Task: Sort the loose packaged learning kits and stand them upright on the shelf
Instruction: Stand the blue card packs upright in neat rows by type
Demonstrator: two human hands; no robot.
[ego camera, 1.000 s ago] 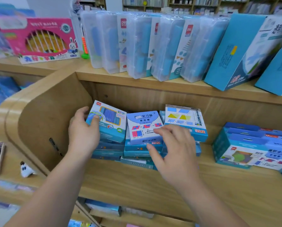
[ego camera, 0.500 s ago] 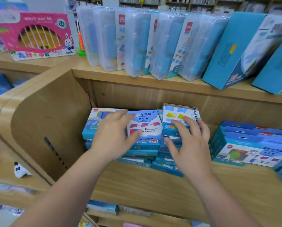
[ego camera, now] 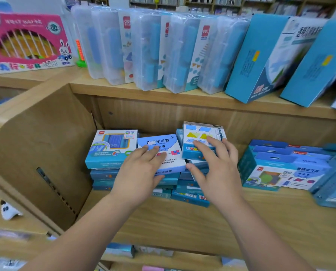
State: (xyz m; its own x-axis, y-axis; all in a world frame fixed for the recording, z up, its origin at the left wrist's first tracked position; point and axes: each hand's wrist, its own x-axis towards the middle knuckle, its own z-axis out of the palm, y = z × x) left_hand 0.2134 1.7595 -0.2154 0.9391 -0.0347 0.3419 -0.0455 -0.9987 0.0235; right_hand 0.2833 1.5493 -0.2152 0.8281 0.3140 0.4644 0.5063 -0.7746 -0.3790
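Head camera, looking down into a wooden shelf (ego camera: 182,218). Three piles of small blue learning kits lie flat at the back of it.

A second ago the left hand (ego camera: 141,171) held the left kit (ego camera: 110,147) tilted up. That kit now lies flat on top of its pile, and the hand has moved across to the middle kit (ego camera: 163,140). Its fingers (ego camera: 153,151) lie fairly straight on the lid. The right hand (ego camera: 218,169) has left the middle kit for the right kit (ego camera: 202,132). Its fingers (ego camera: 202,145) are spread across the top, with the thumb out below. Whether either thumb hooks under an edge is hard to tell.

No kit in these piles stands upright yet, so this looks like sorting still under way.

Just to the right sits another stack of blue kits (ego camera: 280,169). The upper shelf carries leaning clear plastic cases (ego camera: 149,51), tall blue boxes (ego camera: 261,55) and a pink box (ego camera: 28,42). Bookshelves blur behind.
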